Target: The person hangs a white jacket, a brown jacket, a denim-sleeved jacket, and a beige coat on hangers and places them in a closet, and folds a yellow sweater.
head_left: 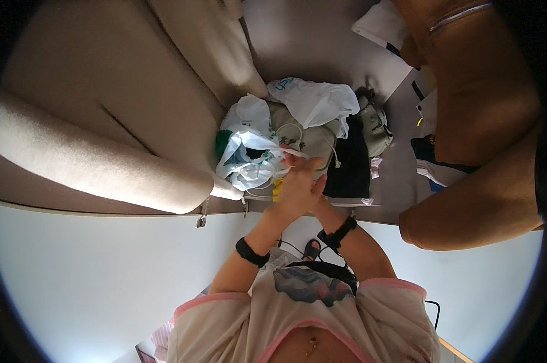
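Observation:
My left hand [296,186] and my right hand [319,185] overlap over a cabinet shelf, the left one lying across the right. Fingertips beyond the left hand, apparently my right hand's, are bent at the white handle strip of a crumpled plastic bag [249,158]. The left hand's fingers are partly hidden in the overlap; their grip cannot be made out. Under and beyond the hands lies a grey-green fabric bag [304,138] with pale cord handles. Something yellow [278,189] shows beside my left hand.
A second white plastic bag [319,103] lies farther back. To the right are black cloth [351,160] and an olive bag [375,127]. Large beige fabric [134,139] hangs on the left, a brown garment [485,121] on the right. The shelf's front edge [382,213] lies below them.

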Demonstrator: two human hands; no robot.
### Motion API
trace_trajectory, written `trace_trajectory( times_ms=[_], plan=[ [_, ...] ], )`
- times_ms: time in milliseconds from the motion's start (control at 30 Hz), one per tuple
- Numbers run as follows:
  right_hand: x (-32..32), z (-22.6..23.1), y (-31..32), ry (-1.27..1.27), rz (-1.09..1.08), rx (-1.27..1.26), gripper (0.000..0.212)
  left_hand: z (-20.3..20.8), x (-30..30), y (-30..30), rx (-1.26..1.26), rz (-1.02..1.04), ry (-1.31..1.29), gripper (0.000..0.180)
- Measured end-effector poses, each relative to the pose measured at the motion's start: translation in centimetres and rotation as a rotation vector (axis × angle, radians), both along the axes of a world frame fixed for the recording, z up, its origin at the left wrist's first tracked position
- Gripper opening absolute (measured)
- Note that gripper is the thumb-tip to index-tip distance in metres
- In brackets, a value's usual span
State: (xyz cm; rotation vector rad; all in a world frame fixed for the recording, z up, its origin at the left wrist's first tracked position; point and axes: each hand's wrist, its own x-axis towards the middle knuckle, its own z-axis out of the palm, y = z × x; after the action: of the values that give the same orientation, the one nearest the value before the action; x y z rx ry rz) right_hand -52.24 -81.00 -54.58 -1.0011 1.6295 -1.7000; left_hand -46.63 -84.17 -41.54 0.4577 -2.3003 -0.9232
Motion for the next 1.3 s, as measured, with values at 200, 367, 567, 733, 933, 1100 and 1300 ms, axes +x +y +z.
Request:
trace_trajectory(
  times_ms=[200, 367, 567, 733, 933, 1100, 1300],
  plan=[
    [-2.0, 4.6, -1.9, -0.594, 0.039, -0.041, 0.039, -1.0, 4.3, -2.7, 0.088, 0.325, 0.078, 0.046],
    [-0.8, 6.5, -2.1, -0.629, 0.121, 0.022, 0.043, -9.9, 7.4, -4.1, 0.576, 0.755, 0.036, 0.101],
    [1.8, 7.9, -3.0, -0.498, 0.244, -0.1, 0.051, -16.0, 5.3, -9.4, 0.337, 0.583, -0.096, 0.093],
    [1.6, 7.7, -2.2, -0.356, 0.103, -0.101, 0.043, -12.6, 1.3, -13.5, 1.033, 0.48, 0.422, 0.064],
    [-2.1, 3.0, 1.4, -0.319, -0.068, 0.129, 0.052, -1.6, -3.7, -18.7, 1.162, 0.347, 0.985, 0.045],
    [-6.1, -2.0, 4.8, -0.209, -0.368, 0.427, 0.06, 1.9, -6.5, -19.5, 0.512, 0.579, 0.303, 0.037],
    [-10.2, -9.0, 3.9, -0.128, -0.601, 0.671, 0.072, -11.9, -5.9, -21.0, -0.041, 0.272, -0.264, 0.074]
  ],
)
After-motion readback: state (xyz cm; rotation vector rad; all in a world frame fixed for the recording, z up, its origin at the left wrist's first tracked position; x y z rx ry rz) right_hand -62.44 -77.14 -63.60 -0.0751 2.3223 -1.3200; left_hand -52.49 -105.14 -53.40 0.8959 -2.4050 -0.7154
